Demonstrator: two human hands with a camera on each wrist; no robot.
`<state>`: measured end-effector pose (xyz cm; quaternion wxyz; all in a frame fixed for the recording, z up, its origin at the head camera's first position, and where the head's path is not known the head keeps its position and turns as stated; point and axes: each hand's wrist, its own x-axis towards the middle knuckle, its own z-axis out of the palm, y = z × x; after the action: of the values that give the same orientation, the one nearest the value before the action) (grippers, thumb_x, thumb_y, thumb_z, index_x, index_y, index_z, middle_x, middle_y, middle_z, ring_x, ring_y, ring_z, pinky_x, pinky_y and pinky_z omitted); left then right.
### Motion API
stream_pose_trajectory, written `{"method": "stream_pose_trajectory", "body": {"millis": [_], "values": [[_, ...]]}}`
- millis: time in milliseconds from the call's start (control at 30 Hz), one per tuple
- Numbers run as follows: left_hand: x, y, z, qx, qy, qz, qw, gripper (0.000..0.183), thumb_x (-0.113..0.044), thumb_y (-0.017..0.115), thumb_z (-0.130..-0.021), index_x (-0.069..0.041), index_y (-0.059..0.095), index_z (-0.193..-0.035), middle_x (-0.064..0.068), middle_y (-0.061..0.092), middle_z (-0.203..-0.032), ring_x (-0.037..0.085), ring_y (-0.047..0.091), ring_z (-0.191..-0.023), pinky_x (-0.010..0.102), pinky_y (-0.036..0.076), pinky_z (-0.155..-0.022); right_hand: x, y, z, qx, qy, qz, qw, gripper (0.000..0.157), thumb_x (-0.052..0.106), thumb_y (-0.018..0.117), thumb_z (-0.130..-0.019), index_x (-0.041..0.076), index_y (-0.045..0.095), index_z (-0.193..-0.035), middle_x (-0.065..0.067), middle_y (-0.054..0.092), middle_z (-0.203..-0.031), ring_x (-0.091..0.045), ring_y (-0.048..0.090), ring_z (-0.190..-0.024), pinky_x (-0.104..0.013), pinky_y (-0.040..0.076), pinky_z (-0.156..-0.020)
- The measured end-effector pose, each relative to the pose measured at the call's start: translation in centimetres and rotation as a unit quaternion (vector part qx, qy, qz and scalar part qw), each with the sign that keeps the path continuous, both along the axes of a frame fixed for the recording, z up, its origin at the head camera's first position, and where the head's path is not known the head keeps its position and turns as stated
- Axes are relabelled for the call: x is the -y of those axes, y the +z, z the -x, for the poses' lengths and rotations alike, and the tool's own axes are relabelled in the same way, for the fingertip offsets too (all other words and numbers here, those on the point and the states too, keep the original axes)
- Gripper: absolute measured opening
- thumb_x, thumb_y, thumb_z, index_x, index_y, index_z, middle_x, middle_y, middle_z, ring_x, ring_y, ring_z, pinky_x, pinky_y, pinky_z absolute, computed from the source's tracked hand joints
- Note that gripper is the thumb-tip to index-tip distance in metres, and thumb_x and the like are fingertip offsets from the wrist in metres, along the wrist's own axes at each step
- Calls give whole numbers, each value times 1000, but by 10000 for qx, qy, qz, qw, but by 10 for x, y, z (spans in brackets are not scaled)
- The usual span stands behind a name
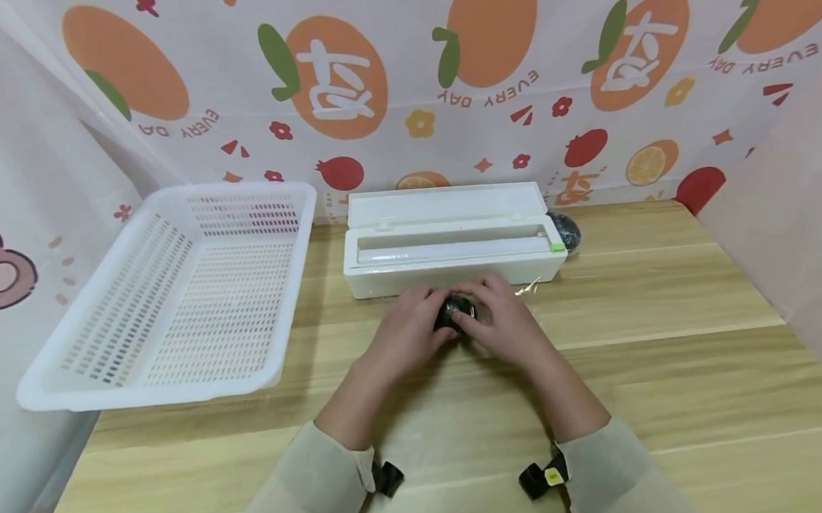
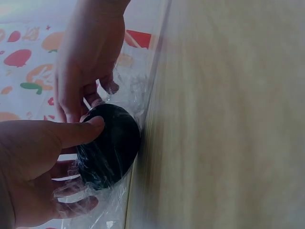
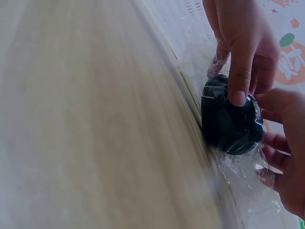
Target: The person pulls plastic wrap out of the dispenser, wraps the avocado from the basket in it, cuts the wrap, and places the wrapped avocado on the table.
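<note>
Dark object (image 2: 114, 148), between both hands (image 1: 407, 331) (image 1: 505, 325), clear film (image 3: 243, 176) around — seemingly loose

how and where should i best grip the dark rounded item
Probably its opposite sides, the left hand coming from the left and the right hand from the right: the dark rounded item bulges, shows no handle, and has loose clear film around it.

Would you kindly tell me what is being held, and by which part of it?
A dark, film-wrapped rounded object: the left hand holds its left side, the right hand its right side.
</note>
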<state>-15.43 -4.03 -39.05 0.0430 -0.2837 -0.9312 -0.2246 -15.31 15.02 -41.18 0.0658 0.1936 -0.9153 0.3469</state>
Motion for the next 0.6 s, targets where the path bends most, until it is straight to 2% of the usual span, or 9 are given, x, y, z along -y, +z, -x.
{"method": "stream_pose_trajectory", "body": {"millis": [167, 267, 367, 500, 600], "values": [[4, 0, 4, 220, -23, 54, 9997, 42, -27, 73, -90, -8, 62, -125, 11, 59, -121, 27, 54, -113, 43, 47, -99, -3, 1, 3, 286, 310, 178, 9990, 49, 21, 79, -81, 17, 63, -127, -4, 54, -118, -22, 54, -103, -41, 47, -90], [5, -2, 7, 332, -35, -40, 9994, 42, -29, 72, -91, -11, 62, -127, 10, 56, -121, 25, 54, -109, 41, 49, -95, -5, 1, 6, 447, 374, 137, 9982, 54, 16, 82, -77, 17, 62, -127, -4, 53, -124, -24, 56, -111, -43, 49, -96], [7, -3, 9, 529, -15, -135, 9985, 45, -32, 70, -92, -13, 60, -130, 9, 55, -121, 23, 55, -107, 41, 50, -92, -6, 1, 9, 528, 396, 20, 9978, 55, 16, 84, -78, 18, 61, -128, -4, 52, -127, -25, 56, -114, -44, 49, -99], [11, 0, 11, 825, 136, -349, 9959, 55, -33, 71, -91, -14, 52, -140, 8, 53, -130, 24, 56, -116, 43, 49, -98, -6, 2, 13, 525, 383, -98, 9978, 54, 20, 81, -82, 17, 60, -131, -5, 52, -129, -26, 56, -117, -45, 48, -100], [13, 3, 11, 603, 274, -510, 9965, 56, -30, 74, -89, -12, 54, -138, 9, 54, -131, 27, 55, -119, 44, 48, -100, -6, 2, 15, 574, 388, -66, 9976, 53, 22, 79, -85, 16, 59, -134, -5, 52, -130, -26, 54, -120, -47, 46, -102]]}}
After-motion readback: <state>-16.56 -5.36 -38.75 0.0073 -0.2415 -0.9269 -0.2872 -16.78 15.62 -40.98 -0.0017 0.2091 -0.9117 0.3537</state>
